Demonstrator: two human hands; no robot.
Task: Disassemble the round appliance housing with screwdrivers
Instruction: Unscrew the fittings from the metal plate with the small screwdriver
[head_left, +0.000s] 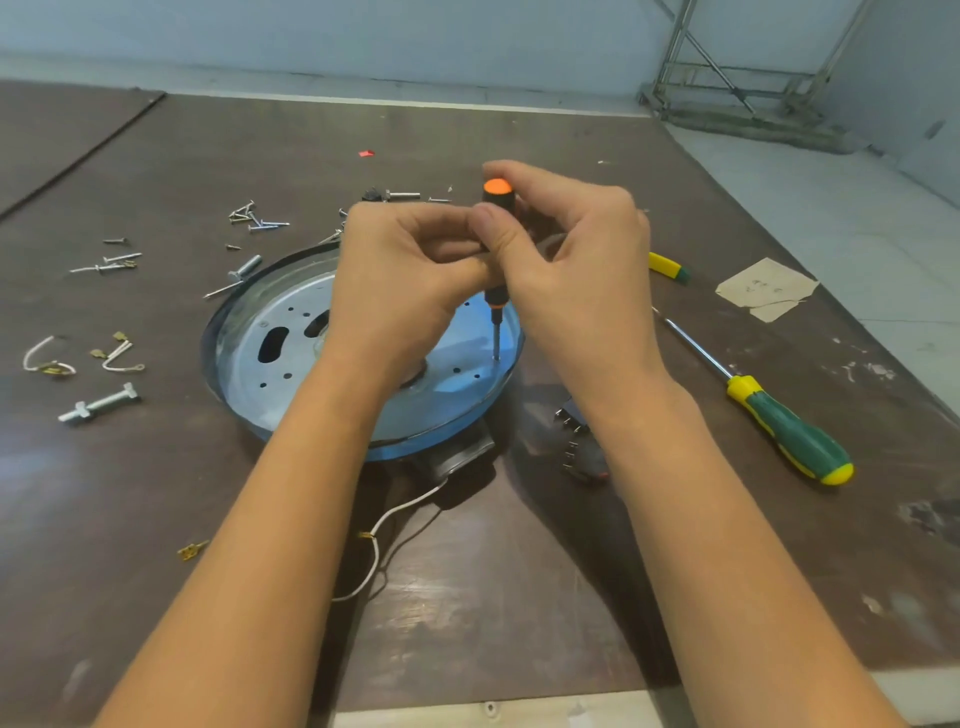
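Note:
The round metal housing (291, 338) lies flat on the brown table, its silver plate pierced with holes and slots. A small black screwdriver with an orange cap (497, 193) stands upright, its tip on the plate near the right rim. My right hand (576, 260) grips the handle from the right, thumb on the front. From the left, my left hand (410, 270) pinches the same handle just below. Both hands hide the middle of the housing.
A green and yellow screwdriver (779, 421) lies to the right, a second yellow handle (670, 267) behind my right hand. Loose screws and nails (254, 218), a bolt (98, 405), wire pieces (49, 364), a black connector (582, 441) and a white wire (384, 525) surround the housing.

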